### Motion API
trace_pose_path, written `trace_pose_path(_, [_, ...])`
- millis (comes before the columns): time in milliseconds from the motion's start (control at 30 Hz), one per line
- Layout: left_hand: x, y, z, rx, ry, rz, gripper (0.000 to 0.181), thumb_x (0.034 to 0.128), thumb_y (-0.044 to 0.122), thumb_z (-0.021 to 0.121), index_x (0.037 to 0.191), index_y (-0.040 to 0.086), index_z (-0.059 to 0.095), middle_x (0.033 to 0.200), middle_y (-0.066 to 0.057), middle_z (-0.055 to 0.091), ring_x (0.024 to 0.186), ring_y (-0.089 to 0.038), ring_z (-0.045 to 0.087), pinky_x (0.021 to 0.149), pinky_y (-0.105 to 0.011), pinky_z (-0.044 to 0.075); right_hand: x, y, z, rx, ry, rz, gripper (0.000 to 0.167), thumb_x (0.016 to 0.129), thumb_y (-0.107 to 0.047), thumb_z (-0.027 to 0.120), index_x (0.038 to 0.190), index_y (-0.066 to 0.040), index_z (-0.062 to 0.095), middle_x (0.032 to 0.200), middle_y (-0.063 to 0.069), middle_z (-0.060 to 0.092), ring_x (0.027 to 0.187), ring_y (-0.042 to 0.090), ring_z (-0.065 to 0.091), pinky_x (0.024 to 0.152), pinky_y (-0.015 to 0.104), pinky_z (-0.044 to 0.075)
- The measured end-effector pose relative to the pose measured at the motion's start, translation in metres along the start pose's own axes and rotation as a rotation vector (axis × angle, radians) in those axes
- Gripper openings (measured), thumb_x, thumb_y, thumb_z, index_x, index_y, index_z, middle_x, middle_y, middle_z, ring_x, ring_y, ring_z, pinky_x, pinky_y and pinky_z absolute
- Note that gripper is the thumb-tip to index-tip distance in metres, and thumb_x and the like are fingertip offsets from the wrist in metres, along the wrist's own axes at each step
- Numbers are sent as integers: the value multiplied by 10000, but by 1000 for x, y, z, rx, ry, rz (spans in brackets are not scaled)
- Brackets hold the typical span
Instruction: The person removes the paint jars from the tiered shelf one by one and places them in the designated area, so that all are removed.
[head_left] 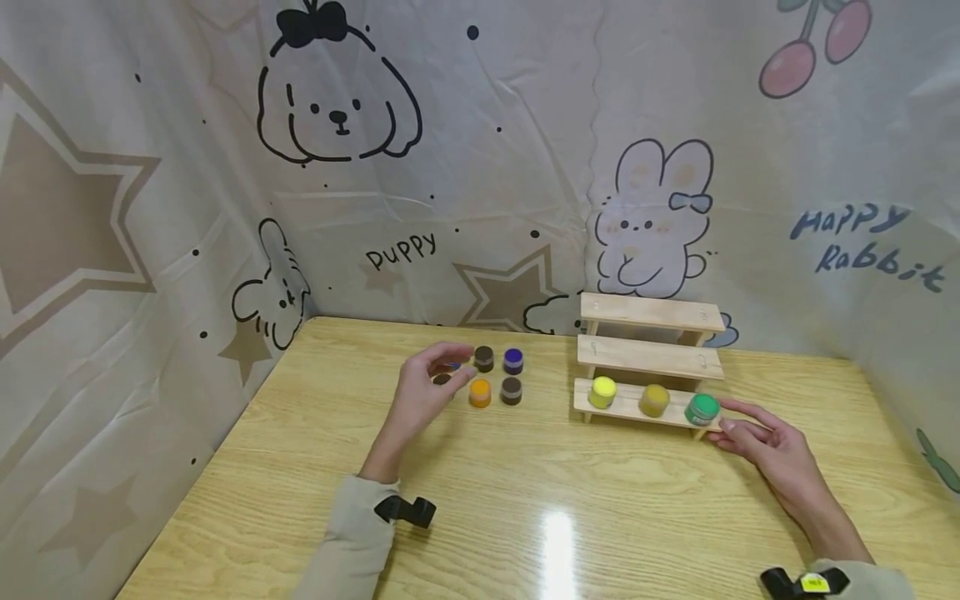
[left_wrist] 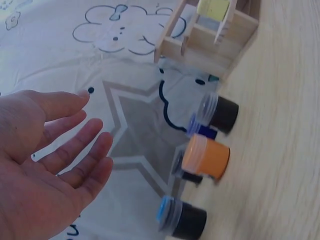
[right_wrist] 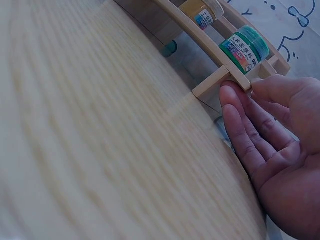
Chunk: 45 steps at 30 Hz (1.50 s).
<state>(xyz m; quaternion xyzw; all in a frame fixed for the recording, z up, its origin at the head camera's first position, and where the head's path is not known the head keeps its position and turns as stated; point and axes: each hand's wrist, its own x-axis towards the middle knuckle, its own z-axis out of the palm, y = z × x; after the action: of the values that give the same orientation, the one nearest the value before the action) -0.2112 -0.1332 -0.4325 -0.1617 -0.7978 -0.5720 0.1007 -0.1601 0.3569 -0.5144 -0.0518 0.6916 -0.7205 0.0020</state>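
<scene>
My left hand (head_left: 420, 387) hovers over the left side of a group of small paint jars, fingers loosely spread and nothing in them; the left wrist view shows the palm bare. Beside it stand an orange jar (head_left: 480, 393), a purple jar (head_left: 513, 361) and dark jars (head_left: 512, 391); others are partly hidden behind the fingers. With thumb and fingertips, my right hand (head_left: 780, 454) pinches the right end of the lowest step of a three-step wooden rack (head_left: 637, 357). On that step sit a yellow jar (head_left: 602, 392), an ochre jar (head_left: 655, 401) and a green jar (right_wrist: 245, 49).
The rack stands at the back right of the wooden table (head_left: 480, 500), near a printed curtain (head_left: 487, 167). The curtain also hangs along the left side. Light glares off the table's front middle.
</scene>
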Motion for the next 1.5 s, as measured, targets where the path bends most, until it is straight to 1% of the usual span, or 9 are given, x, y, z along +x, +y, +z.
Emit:
trace_pose_path(100, [2,5,6,21,-6,13,292,938,123,768,1216,49,720,1186,-109,720,1103,-310,669,912,-487,553,0,-1,0,-5,2,4,350,1021,-61,632,1369,-94,623,1077,7,773,938,143,753,824,277,591])
trace_pose_path(300, [9,14,25,-45,-40,75,290,935,85,763,1212,17,712,1168,-146,721,1091,-319,671,968,-559,528,-1,-2,0,-4,-1,1,341,1021,-50,627,1356,-110,634,1065,16,775,934,147,754,820,277,593])
trace_pose_path(367, [10,18,32,-67,-53,80,282,935,78,760,1210,31,714,1159,-129,725,1090,-349,666,968,-588,517,-1,-2,0,-2,-1,-1,340,1020,-47,627,1354,-112,637,1058,25,777,931,151,755,818,278,594])
trace_pose_path(500, [11,24,46,-64,-70,87,282,944,104,755,1219,59,715,1158,-81,729,1093,-349,663,962,-549,527,0,-2,1,12,-8,-4,336,1021,-39,622,1348,-111,641,1057,32,777,932,154,755,820,279,593])
trace_pose_path(700, [14,28,66,-69,-89,112,289,954,109,744,1226,20,704,1195,-119,720,1094,-294,665,958,-540,538,0,0,1,32,-27,-12,357,1027,-22,603,1382,-59,612,1079,30,773,946,159,752,829,287,592])
trace_pose_path(933, [16,31,93,-72,-142,69,301,949,130,752,1237,55,704,1208,-74,720,1135,-242,656,995,-502,528,0,-1,1,12,-16,-11,341,1025,-34,612,1361,-92,629,1060,38,777,936,152,753,822,281,593])
trace_pose_path(1133, [14,24,119,-68,-211,0,327,953,167,755,1254,57,694,1237,-102,705,1159,-226,649,1026,-402,520,0,0,0,-2,-7,-8,333,1023,-44,620,1349,-109,635,1052,41,778,932,150,754,818,281,594])
trace_pose_path(1233, [14,21,129,-66,-209,-22,342,943,172,767,1254,54,693,1237,-101,705,1153,-219,651,1013,-369,528,0,1,0,0,-7,-9,331,1024,-45,619,1349,-109,635,1048,45,778,935,150,754,822,281,593])
trace_pose_path(1500, [16,11,154,-50,-173,-29,340,907,116,795,1222,26,707,1202,-89,723,1124,-263,666,976,-399,544,-1,-1,1,1,-1,-16,328,1024,-45,620,1346,-103,636,1059,23,777,937,145,753,824,285,592])
